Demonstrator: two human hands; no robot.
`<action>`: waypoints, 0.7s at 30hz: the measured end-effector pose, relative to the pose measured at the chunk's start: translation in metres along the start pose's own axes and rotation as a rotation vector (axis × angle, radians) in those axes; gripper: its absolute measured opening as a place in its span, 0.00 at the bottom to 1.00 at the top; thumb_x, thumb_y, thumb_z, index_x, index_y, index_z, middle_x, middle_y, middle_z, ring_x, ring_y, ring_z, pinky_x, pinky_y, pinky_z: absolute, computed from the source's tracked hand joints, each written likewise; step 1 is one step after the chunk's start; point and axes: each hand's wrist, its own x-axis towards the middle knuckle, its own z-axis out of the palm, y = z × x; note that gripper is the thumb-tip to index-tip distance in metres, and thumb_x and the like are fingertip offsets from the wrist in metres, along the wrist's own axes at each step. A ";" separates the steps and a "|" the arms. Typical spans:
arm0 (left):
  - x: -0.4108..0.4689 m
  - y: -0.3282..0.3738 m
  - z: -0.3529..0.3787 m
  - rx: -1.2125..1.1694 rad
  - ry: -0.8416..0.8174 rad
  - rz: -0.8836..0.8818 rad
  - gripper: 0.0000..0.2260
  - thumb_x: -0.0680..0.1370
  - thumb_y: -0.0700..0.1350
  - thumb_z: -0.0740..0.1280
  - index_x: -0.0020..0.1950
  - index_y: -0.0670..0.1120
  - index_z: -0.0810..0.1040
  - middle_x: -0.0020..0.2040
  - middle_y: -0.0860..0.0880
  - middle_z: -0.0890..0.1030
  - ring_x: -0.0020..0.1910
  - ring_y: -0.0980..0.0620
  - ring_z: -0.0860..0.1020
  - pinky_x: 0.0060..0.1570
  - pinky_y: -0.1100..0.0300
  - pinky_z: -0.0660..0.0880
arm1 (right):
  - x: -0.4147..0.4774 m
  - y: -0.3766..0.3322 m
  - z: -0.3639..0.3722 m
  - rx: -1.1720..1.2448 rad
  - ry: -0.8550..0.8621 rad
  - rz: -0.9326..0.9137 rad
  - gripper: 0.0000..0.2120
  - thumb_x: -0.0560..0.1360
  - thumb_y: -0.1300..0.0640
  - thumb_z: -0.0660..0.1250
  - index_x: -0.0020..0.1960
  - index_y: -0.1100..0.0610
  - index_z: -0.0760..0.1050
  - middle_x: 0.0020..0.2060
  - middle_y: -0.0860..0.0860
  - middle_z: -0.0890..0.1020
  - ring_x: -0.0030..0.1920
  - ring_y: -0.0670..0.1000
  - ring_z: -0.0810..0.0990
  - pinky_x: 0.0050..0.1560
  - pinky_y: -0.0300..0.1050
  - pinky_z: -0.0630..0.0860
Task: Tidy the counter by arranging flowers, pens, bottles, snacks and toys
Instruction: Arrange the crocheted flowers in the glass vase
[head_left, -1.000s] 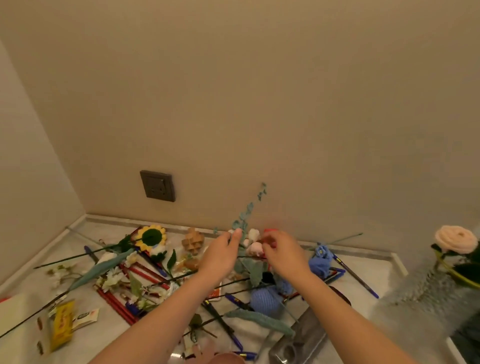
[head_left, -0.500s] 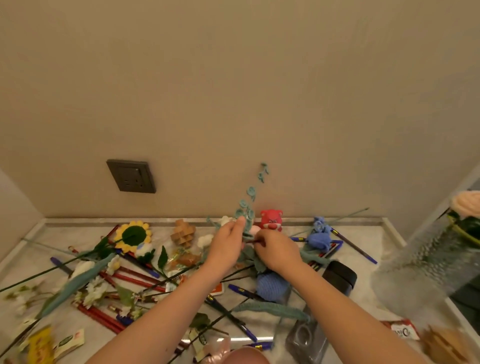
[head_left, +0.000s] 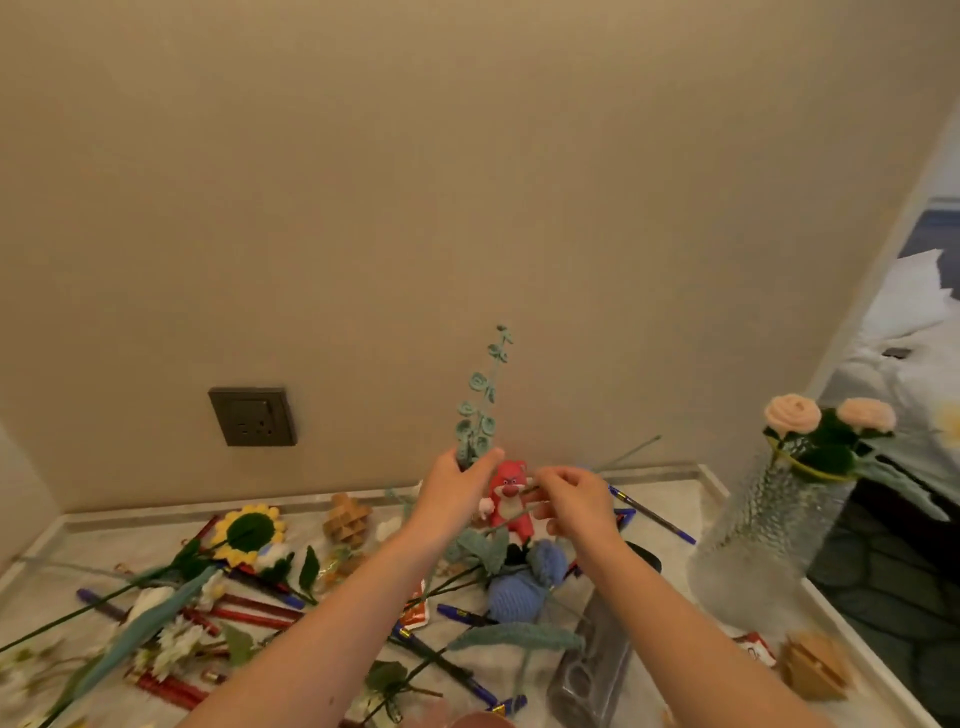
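A pale stone counter (head_left: 670, 486) with a raised lip meets a beige wall carrying a dark socket plate (head_left: 253, 416); no lettering on any item is legible. To the right of both hands, near the counter's right edge, a ribbed clear glass vase (head_left: 763, 540) stands upright holding two peach crocheted roses (head_left: 792, 414). The left hand (head_left: 453, 491) is clenched around the base of a teal crocheted eucalyptus sprig (head_left: 480, 402), which rises nearly upright above the fist against the wall. The right hand (head_left: 574, 499), just beside the left, pinches a thin green stem (head_left: 506, 519) between curled fingertips; the stem slants down and left across a red bear figurine (head_left: 508, 488) standing between the two hands. Below the wrists lie blue crocheted flowers (head_left: 519, 592), a dark flat case (head_left: 592, 670) and blue pens (head_left: 457, 613). Left of the grip lie a crocheted sunflower (head_left: 249, 532), a wooden burr puzzle (head_left: 347, 519) and red pens (head_left: 249, 613) among white blossoms. Open counter surface shows between the vase and the hands and along the back lip.
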 end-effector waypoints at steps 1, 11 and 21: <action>-0.001 -0.001 0.004 -0.009 0.001 -0.011 0.13 0.76 0.53 0.68 0.34 0.50 0.74 0.21 0.59 0.74 0.18 0.63 0.70 0.22 0.65 0.65 | -0.006 -0.002 -0.002 0.064 0.008 0.015 0.06 0.77 0.61 0.65 0.45 0.61 0.80 0.32 0.54 0.84 0.27 0.50 0.77 0.23 0.39 0.70; -0.022 0.003 0.033 -0.103 -0.082 -0.034 0.07 0.73 0.45 0.73 0.42 0.40 0.81 0.29 0.47 0.79 0.26 0.52 0.75 0.33 0.60 0.70 | -0.059 -0.014 -0.021 0.254 -0.096 -0.070 0.05 0.77 0.69 0.65 0.48 0.62 0.69 0.33 0.58 0.82 0.27 0.55 0.76 0.21 0.40 0.70; -0.055 0.022 0.059 -0.072 0.030 -0.045 0.11 0.74 0.35 0.71 0.53 0.30 0.77 0.35 0.41 0.80 0.30 0.49 0.76 0.25 0.62 0.73 | -0.083 0.017 -0.063 -0.109 -0.322 -0.293 0.13 0.70 0.64 0.72 0.38 0.55 0.68 0.24 0.46 0.75 0.25 0.46 0.75 0.31 0.41 0.73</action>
